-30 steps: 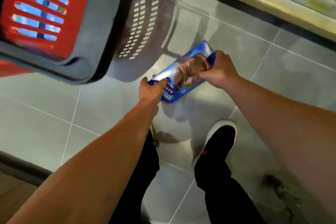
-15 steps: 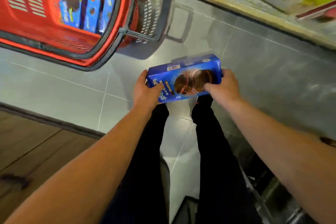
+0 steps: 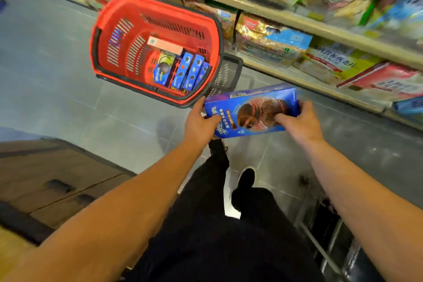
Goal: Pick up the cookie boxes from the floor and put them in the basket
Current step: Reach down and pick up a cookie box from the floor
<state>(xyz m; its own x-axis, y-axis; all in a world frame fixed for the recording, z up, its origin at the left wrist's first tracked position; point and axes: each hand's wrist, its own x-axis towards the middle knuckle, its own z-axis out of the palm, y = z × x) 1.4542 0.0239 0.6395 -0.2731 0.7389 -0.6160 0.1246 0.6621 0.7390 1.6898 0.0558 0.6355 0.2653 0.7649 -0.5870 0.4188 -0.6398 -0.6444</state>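
We hold the box [image 3: 251, 111] level by its ends, left hand [image 3: 201, 121] and right hand [image 3: 297, 121] fingers clamped on it, ready to drop into the basket [image 3: 114, 30].

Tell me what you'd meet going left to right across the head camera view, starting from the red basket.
Red basket → left hand → blue cookie box held between both hands → right hand → red packet on the bottom shelf at far right.

Cookie box [image 3: 251, 111] between hands — beside basket [image 3: 107, 30]
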